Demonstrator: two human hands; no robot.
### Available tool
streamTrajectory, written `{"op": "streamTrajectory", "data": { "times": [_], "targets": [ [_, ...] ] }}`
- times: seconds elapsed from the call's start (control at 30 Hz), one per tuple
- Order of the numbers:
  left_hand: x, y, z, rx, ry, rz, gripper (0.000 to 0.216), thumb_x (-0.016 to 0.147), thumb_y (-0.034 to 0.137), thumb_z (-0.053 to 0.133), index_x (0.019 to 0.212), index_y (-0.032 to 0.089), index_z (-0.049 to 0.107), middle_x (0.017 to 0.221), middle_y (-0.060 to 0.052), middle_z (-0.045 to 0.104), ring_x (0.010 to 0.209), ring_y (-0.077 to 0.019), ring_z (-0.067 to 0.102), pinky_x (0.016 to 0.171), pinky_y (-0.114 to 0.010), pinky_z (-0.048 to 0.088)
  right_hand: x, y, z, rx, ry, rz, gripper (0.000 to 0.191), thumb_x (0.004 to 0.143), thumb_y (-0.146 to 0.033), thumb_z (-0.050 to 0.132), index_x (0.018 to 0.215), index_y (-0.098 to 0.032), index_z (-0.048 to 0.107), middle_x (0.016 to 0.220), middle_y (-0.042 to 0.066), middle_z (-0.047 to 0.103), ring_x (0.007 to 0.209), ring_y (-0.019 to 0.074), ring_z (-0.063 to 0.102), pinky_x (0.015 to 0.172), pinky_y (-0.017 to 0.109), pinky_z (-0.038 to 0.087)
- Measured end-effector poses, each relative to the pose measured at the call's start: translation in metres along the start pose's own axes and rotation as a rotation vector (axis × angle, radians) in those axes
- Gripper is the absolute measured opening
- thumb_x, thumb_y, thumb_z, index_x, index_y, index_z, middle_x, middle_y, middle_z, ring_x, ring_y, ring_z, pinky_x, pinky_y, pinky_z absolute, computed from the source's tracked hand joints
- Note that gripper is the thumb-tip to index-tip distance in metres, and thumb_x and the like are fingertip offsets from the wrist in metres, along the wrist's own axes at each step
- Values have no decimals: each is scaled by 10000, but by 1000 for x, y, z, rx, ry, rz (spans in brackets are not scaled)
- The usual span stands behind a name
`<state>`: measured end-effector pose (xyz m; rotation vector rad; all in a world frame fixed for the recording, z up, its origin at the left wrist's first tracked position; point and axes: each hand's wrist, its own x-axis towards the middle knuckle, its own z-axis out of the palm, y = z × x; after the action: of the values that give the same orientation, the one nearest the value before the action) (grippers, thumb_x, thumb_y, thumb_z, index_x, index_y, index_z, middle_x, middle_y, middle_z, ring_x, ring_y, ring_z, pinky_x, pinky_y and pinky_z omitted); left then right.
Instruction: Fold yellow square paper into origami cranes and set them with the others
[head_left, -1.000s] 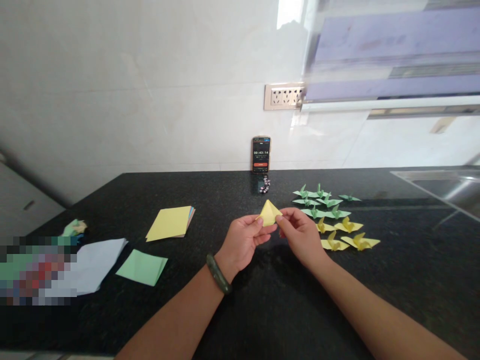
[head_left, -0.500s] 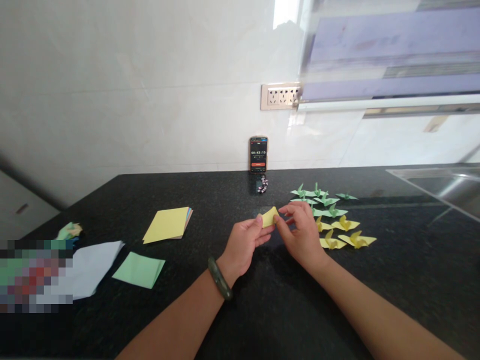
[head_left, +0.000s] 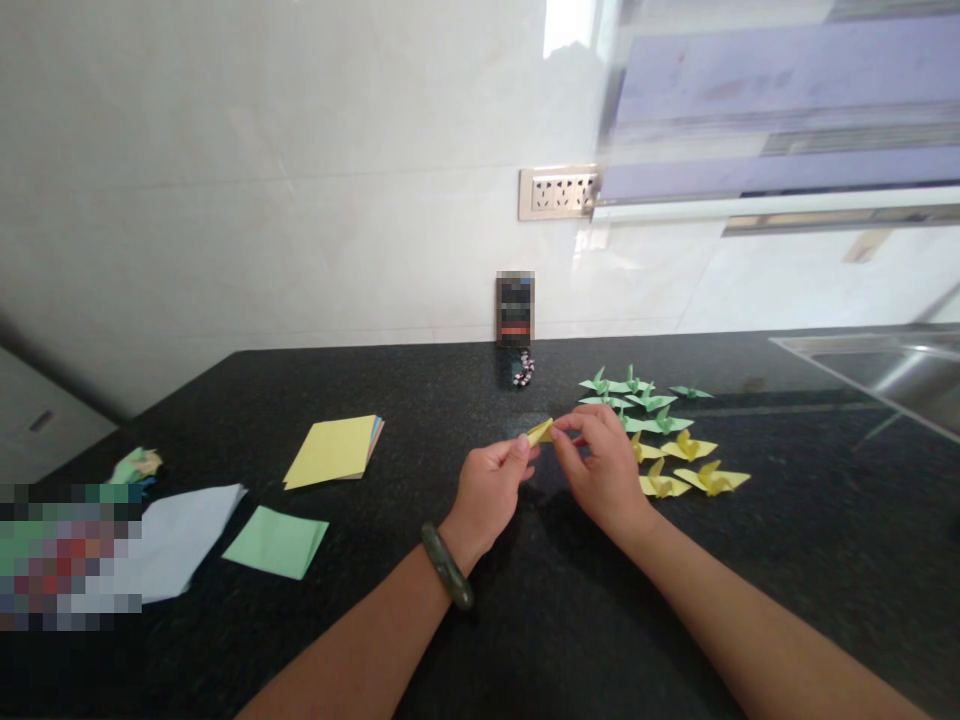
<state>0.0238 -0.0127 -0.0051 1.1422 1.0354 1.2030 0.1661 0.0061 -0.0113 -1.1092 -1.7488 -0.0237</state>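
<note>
At twelve o'clock from us, above the dark surface (head_left: 420,390), our left hand (head_left: 487,495) and right hand (head_left: 606,465) pinch a folded yellow paper (head_left: 539,433); paper cranes (head_left: 688,446) sit at its three o'clock.

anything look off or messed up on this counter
Nothing looks spilled or plainly damaged. The yellow-topped paper stack is a bit askew: other-coloured sheets poke out along its right edge. Pixelated blocks cover the upright phone and the left end of the white paper, so I can't judge those parts.

The head camera looks forward and down across the counter (head_left: 442,390).
</note>
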Motion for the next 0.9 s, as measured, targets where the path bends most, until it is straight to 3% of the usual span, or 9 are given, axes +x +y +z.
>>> {"op": "streamTrajectory", "data": {
  "times": [0.37,0.9],
  "targets": [
    [2,-9,-6,71,42,98,276,730,420,601,748,166,704,770,-69,677,859,-226,615,749,-316,490,1,-2,0,33,-26,49,79,800,-187,511,759,-195,578,804,61,539,783,196,538,622,324,479],
    [3,-9,-6,99,49,112,293,741,429,587,796,168,708,725,-63,678,783,-214,629,694,-300,491,0,-2,1,57,-9,76,48,791,-186,520,784,-197,567,805,61,543,780,192,538,534,286,483]
  ]
}}
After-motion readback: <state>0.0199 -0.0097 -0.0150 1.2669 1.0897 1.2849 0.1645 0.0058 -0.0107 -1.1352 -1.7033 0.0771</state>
